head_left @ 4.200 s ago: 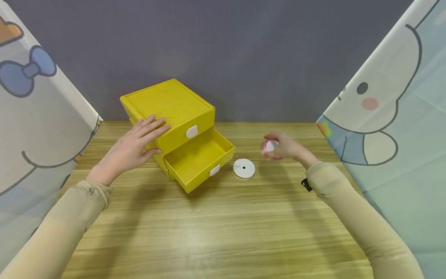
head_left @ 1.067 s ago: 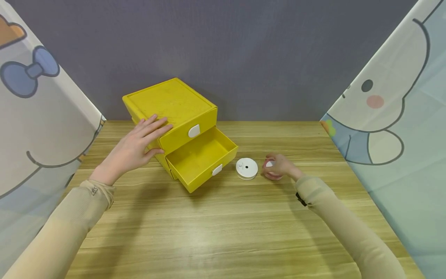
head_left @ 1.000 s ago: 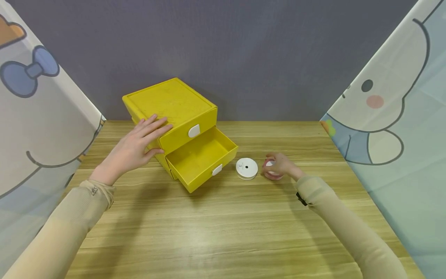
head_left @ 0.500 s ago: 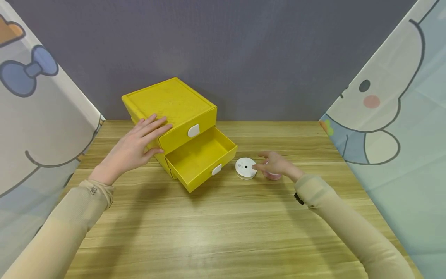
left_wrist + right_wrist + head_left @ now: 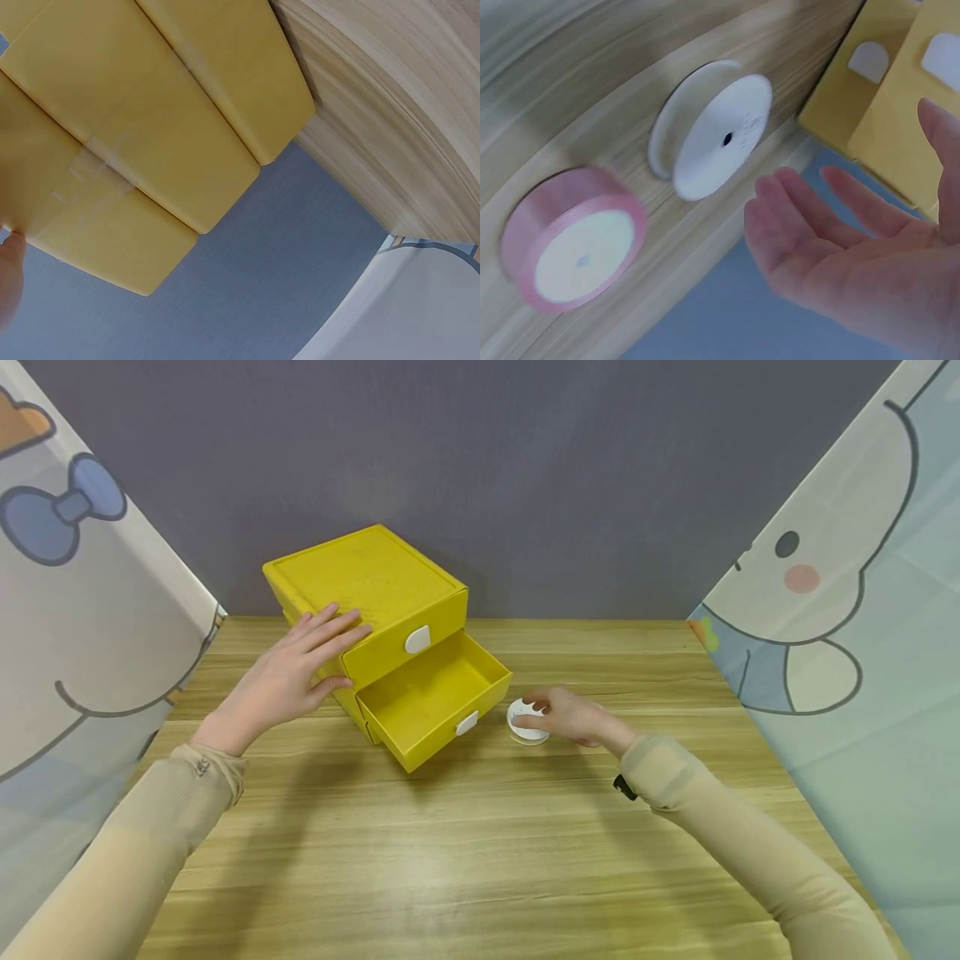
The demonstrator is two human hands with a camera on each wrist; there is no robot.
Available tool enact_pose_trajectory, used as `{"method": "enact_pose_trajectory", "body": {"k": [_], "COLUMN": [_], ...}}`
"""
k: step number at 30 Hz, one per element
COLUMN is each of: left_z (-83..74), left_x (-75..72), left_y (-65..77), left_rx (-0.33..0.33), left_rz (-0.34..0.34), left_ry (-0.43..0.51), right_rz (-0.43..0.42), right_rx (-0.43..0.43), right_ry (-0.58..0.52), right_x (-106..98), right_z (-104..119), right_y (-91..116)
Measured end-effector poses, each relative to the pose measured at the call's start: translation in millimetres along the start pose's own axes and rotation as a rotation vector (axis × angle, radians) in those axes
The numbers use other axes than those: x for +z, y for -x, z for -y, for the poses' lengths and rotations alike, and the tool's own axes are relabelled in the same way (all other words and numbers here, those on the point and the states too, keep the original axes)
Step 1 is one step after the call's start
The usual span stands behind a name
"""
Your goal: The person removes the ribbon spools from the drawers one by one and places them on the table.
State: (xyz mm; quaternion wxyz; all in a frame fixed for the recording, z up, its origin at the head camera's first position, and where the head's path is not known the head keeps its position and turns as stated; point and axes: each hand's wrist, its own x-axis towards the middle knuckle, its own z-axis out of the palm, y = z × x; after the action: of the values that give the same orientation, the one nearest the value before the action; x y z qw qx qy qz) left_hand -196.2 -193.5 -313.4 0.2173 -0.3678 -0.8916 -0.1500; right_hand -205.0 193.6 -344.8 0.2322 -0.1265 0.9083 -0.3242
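Note:
My left hand [image 5: 288, 677] rests with spread, straight fingers on the left top edge of a yellow drawer cabinet [image 5: 367, 577]. One lower drawer [image 5: 427, 693] with a white tab is pulled out and has nothing in it. Over the white ribbon spool [image 5: 517, 710] on the table, my right hand [image 5: 573, 714] reaches with thumb and fingers parted. The right wrist view shows these fingers relaxed and apart from that spool [image 5: 712, 161], which looks bare of ribbon. A pink ribbon spool [image 5: 570, 225] lies beside it, mostly hidden under my hand in the head view.
The wooden table [image 5: 420, 852] meets a grey back panel [image 5: 570, 493]. Cartoon-printed cloths [image 5: 847, 577] slope along both sides. The drawer's front corner juts toward the spools. A closed drawer with a white tab [image 5: 417, 639] sits above the pulled-out one.
My right hand set the pink spool down on the table beside the white spool, let go of it, and moved left over the white spool. The left hand has stayed on the cabinet.

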Motion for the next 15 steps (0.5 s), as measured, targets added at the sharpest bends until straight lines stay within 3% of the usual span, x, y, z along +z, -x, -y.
{"method": "enact_pose_trajectory", "body": {"k": [6,15], "left_z": [0.2,0.1], "left_x": [-0.4,0.9], "left_y": [0.0,0.2], "left_rx": [0.0,0.003], "left_rz": [-0.004,-0.009], "left_ry": [0.0,-0.002], "right_rz": [0.054,0.157], "right_rx": [-0.05,-0.003], "right_ry": [-0.012,-0.073], "right_x": [9,25], "right_z": [10,23], "right_y": [-6,-18]}}
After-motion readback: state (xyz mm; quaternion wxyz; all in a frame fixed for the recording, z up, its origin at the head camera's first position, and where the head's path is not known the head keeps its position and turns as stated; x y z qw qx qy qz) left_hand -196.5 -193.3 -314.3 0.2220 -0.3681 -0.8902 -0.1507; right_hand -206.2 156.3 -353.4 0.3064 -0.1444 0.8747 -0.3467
